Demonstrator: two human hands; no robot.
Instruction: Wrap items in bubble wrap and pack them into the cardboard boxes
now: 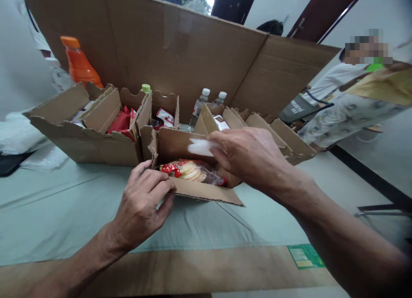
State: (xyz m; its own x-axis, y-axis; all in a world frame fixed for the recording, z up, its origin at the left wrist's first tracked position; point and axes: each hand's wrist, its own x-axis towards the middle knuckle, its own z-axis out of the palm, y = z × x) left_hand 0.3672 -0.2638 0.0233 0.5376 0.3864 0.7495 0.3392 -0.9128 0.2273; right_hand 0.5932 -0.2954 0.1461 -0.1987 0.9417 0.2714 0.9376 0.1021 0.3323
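Note:
In front of me stands a small cardboard box [206, 190] with its near flap folded outward. A clear and red plastic pack of round crackers [193, 171] lies inside it. My left hand [144, 199] grips the box's near left edge, its fingers curled over the cardboard. Above the box, my right hand [247, 154] pinches a white, soft-looking piece [200, 147] between thumb and fingers; motion blurs it and I cannot make out its kind. Part of the box's right side is hidden behind my right hand.
Cardboard bins [96, 141] holding red packets stand at the left, and more bins [257, 128] at the right. Behind are an orange drink bottle [80, 66], water bottles [199, 107] and a tall cardboard panel [180, 45]. A person [341, 88] is at the right.

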